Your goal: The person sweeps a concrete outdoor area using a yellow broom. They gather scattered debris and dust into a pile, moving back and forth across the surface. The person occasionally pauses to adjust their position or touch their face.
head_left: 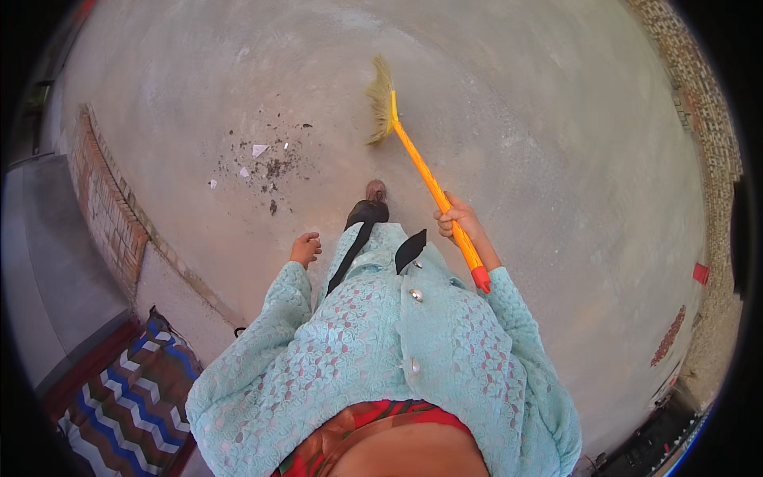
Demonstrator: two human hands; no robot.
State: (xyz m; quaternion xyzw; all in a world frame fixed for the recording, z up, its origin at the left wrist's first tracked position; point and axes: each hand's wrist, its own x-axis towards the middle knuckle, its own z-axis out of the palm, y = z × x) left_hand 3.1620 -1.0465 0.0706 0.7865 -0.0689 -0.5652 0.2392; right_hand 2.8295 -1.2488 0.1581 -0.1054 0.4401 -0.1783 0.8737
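While the right hand [458, 220] grips the orange broom [421, 171] mid-sweep, the left hand [305, 249] hangs loosely curled, empty — next stroke should likely pull the bristles toward the debris pile [262, 163].

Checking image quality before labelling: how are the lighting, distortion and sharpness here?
Head view: even, soft daylight, no harsh shadows or glare; fisheye bends the brick edge and blackens corners; broom and right hand sharp, debris small but legible.

No packages, labels, signs or screens identifiable in view — small pale scraps [260, 149] lie in the dirt pile on the grey concrete floor [556, 119], too small to identify.
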